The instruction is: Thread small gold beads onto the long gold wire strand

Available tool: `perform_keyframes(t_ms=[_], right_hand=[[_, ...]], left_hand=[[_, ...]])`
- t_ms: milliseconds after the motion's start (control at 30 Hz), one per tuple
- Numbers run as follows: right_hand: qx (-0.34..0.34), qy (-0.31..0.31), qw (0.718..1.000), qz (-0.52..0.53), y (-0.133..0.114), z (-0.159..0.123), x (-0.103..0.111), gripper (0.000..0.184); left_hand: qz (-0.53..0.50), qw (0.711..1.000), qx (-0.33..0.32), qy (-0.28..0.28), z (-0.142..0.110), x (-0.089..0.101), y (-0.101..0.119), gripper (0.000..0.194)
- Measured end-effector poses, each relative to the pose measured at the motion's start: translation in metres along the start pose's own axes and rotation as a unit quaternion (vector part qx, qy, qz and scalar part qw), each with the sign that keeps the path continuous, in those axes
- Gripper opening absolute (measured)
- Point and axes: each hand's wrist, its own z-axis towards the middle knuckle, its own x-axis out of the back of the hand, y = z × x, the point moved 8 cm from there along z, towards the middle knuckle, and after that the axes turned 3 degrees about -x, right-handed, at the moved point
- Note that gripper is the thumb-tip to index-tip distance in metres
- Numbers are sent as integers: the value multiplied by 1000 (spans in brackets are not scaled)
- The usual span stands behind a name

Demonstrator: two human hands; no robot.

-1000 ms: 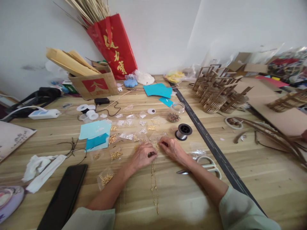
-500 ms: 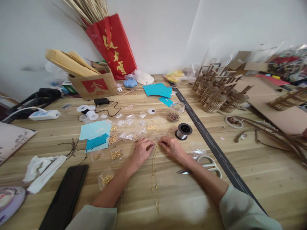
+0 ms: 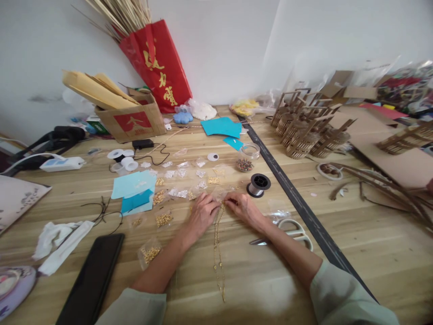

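A thin gold chain (image 3: 215, 253) lies in a long narrow loop on the wooden table, running from between my hands down toward me. At its top end my right hand (image 3: 244, 208) is closed in a pinch on the chain. Close by on the left, my left hand (image 3: 204, 211) has its fingers curled together beside the chain top; what they hold, if anything, is hidden. Scissors (image 3: 294, 232) with white handles lie partly under my right forearm. Behind my right hand stands a spool of wire (image 3: 259, 185).
Small bags of gold findings (image 3: 164, 220) and silver pieces (image 3: 182, 172) spread left and beyond my hands. A phone (image 3: 91, 280) lies at front left. Beads fill a round jar (image 3: 245, 164). Small bamboo baskets (image 3: 301, 131) stand back right; a red bag (image 3: 162, 67) leans on the wall.
My left hand has turned slightly and its fingers have shifted a little toward the chain top. My right hand and the hanging loop stay nearly in place.
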Motion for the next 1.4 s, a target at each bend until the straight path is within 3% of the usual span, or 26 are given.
perform_keyframes(t_ms=[767,1400], right_hand=[[-79,-15,990,112,17,3,-5,14],[-21,14,999,40,11,3,-3,16]], left_hand=[[13,1000,-10,-18,1,-8,-2,23],[-12,997,74,9,-3,13,-15,9]])
